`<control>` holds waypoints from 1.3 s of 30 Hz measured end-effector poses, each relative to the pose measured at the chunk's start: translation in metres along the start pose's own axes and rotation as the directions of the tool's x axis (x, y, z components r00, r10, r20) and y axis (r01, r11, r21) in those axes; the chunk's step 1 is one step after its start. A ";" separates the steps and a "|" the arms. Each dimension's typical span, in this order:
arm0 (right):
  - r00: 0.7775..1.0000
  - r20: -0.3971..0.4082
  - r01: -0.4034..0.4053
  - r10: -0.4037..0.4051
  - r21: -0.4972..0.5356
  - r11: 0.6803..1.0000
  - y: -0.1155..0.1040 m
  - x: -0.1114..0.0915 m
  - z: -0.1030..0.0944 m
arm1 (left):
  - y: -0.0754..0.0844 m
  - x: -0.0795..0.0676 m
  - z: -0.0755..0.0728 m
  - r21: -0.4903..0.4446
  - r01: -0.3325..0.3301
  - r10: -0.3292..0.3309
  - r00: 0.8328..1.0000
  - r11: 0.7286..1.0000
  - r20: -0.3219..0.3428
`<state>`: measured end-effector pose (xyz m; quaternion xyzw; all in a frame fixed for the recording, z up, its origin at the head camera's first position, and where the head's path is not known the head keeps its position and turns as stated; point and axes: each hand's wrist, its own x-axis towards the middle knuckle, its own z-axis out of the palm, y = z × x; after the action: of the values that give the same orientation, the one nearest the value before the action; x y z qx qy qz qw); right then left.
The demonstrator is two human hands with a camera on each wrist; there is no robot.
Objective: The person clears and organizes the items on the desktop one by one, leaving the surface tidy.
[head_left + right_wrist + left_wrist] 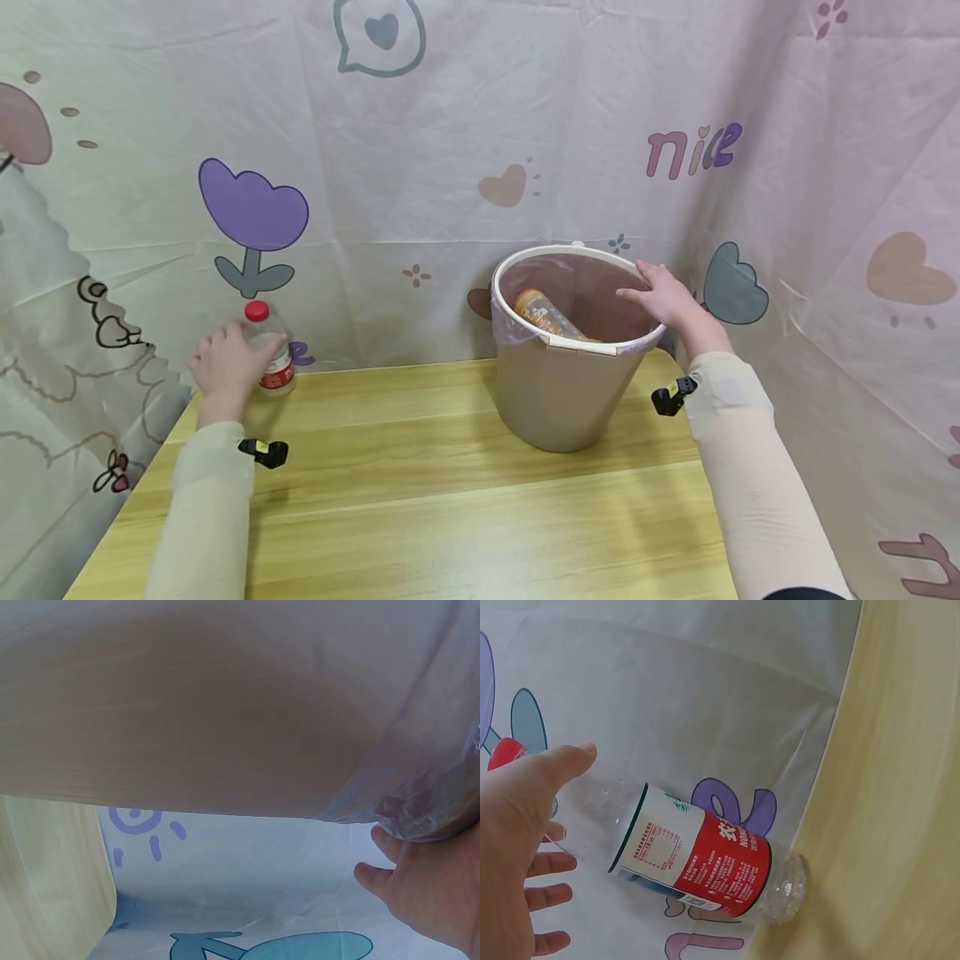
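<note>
A clear plastic bottle (277, 367) with a red cap and a red-and-white label stands upright at the table's back left. My left hand (234, 360) is beside its upper part, thumb on one side and fingers spread on the other, not closed round it. In the left wrist view the bottle (697, 851) shows its whole label, and the hand (517, 832) overlaps its neck. To the right, my right hand (667, 302) holds the rim of a beige trash bin (562, 400), thumb over the opening. Part of that hand (427, 892) is hidden behind the bag in the right wrist view.
A thin purple bag (513, 327) lines the bin and folds over its rim. Inside leans a bottle with an orange cap and label (543, 315). The wooden table (405, 500) meets a printed cloth backdrop (420, 167) behind and at both sides.
</note>
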<state>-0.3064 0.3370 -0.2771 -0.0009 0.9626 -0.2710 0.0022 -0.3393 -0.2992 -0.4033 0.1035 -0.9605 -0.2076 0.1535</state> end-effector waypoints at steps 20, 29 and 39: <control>1.000 0.011 0.000 0.000 0.000 1.000 -0.002 0.003 0.000 | 0.019 -0.019 0.022 0.017 -0.121 0.122 0.992 0.992 -0.045; 1.000 0.008 -0.003 0.003 0.000 1.000 -0.002 0.001 -0.001 | 0.028 -0.026 0.029 0.049 -0.191 0.193 0.980 0.980 -0.047; 1.000 0.007 0.006 -0.006 -0.013 1.000 -0.002 0.001 -0.002 | 0.036 -0.038 0.034 0.070 -0.248 0.255 0.960 0.966 -0.116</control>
<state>-0.3074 0.3359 -0.2741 -0.0049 0.9642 -0.2650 0.0045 -0.3203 -0.2448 -0.4269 -0.0025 -0.9598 -0.1530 0.2352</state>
